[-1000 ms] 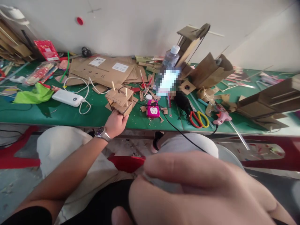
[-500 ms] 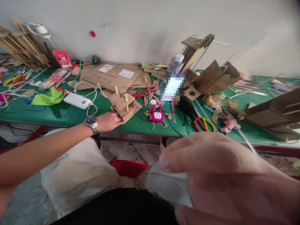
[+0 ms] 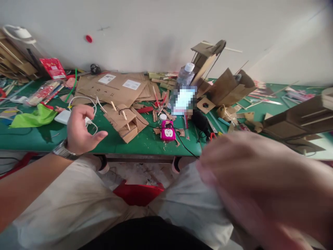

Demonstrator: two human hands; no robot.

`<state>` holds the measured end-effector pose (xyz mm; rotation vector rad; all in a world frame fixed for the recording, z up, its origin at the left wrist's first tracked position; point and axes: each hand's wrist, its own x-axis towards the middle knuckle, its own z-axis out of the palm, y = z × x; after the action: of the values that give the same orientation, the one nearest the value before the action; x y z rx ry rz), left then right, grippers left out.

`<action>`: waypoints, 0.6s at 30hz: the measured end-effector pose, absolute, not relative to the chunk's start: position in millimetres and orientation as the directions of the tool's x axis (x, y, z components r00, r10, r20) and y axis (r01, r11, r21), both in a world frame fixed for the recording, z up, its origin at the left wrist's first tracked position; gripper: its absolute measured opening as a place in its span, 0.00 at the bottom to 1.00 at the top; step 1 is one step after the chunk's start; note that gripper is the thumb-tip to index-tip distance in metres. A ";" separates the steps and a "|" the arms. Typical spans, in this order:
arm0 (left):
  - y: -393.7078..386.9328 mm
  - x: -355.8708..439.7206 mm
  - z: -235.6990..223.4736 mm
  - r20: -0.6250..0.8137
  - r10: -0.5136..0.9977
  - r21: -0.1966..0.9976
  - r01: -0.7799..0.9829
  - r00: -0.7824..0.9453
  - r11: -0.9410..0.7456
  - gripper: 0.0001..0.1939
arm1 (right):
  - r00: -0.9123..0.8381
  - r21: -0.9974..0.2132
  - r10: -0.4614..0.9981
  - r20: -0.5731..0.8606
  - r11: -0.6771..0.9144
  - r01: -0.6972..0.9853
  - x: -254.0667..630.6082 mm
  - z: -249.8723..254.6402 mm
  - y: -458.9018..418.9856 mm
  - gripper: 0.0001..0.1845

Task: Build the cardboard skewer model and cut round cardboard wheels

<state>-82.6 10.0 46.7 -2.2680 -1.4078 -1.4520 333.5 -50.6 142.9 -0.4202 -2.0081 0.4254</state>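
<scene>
My left hand (image 3: 81, 130), with a watch (image 3: 63, 150) on its wrist, is raised over the front of the table. Its thumb points away from the curled fingers and nothing is between them. Behind it lies a white power bank (image 3: 60, 117) with a white cable, partly covered by the hand. To its right a small cardboard box (image 3: 118, 121) with wooden sticks through it rests on the table, apart from the hand. My right hand (image 3: 249, 173) looms large and blurred close to the camera at lower right; its fingers cannot be made out.
The green table (image 3: 145, 147) carries a pink power socket (image 3: 168, 132), flattened cardboard (image 3: 114, 88), a plastic bottle (image 3: 186, 74), a blurred-out bright screen (image 3: 184, 99) and a green cloth (image 3: 32, 118). Cardboard structures (image 3: 293, 114) stand at the right. A black cord (image 3: 186, 142) hangs over the front edge.
My left hand has let go of the small cardboard box and moved left and up, its thumb now apart. The box sits turned on the table. The view has swung slightly right.
</scene>
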 end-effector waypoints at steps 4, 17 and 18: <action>23.9 -42.2 53.0 0.611 0.789 0.507 0.732 0.069 -0.456 0.54 | -0.644 -0.397 0.487 0.590 0.869 0.295 296.3 125.8 58.6 0.06; 20.7 -33.6 49.0 0.480 0.836 0.647 0.537 0.264 -0.541 0.54 | -0.610 -0.049 0.761 -0.221 0.616 0.787 253.5 52.9 89.9 0.13; 17.4 -32.4 51.6 0.455 0.845 0.648 0.546 0.282 -0.531 0.56 | -0.603 -0.032 0.764 -0.230 0.613 0.790 252.3 51.5 91.7 0.11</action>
<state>-32.4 17.4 51.6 -2.7876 -1.5995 -1.4305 252.3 91.7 51.5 -1.4582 -2.9918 0.2190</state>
